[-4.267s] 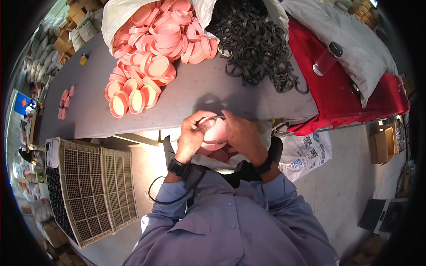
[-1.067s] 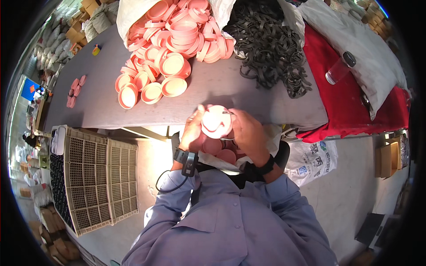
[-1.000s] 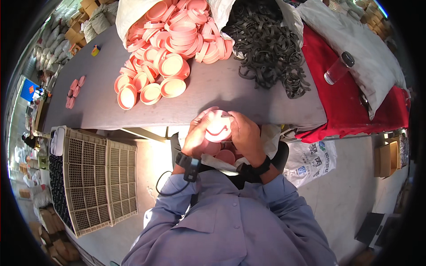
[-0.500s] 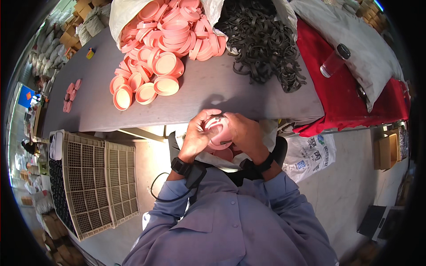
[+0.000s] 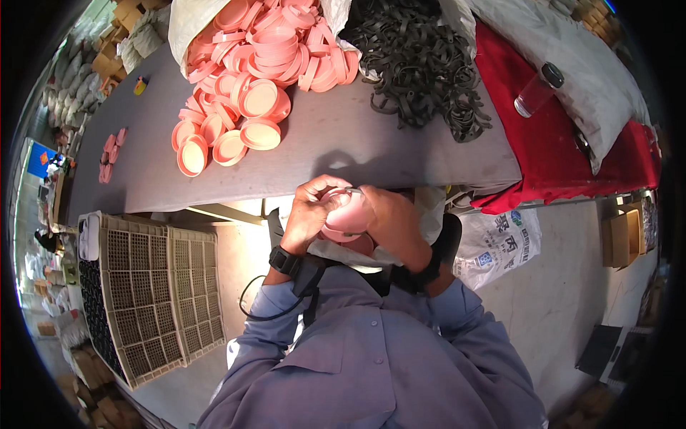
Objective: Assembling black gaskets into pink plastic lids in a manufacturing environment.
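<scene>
Between my hands, just off the table's near edge, is a round pink plastic lid [image 5: 351, 217] with a dark strap or ring piece along its rim. My left hand [image 5: 309, 214] grips its left side, thumb across the pink surface. On the right side, my right hand [image 5: 392, 219] is closed around it, its fingers partly hidden. Below the hands, more pink pieces [image 5: 363, 244] show in a white bag [image 5: 336, 253] near my lap. A heap of round pink lids [image 5: 261, 98] spills from a sack on the table, beside a pile of black rubber-like straps [image 5: 421, 68].
A grey-covered table [image 5: 314, 154] spans the front. Several small pink pieces [image 5: 111, 151] lie at its left. A beige plastic crate [image 5: 153, 286] stands at lower left. Rightward are a red cloth [image 5: 493, 143], a bottle [image 5: 537, 91], a large white sack [image 5: 572, 61] and a cardboard box [image 5: 623, 239].
The pink lid has been turned in my hands, showing more of its smooth surface. My left thumb has shifted over it, and my right hand's grip has changed slightly.
</scene>
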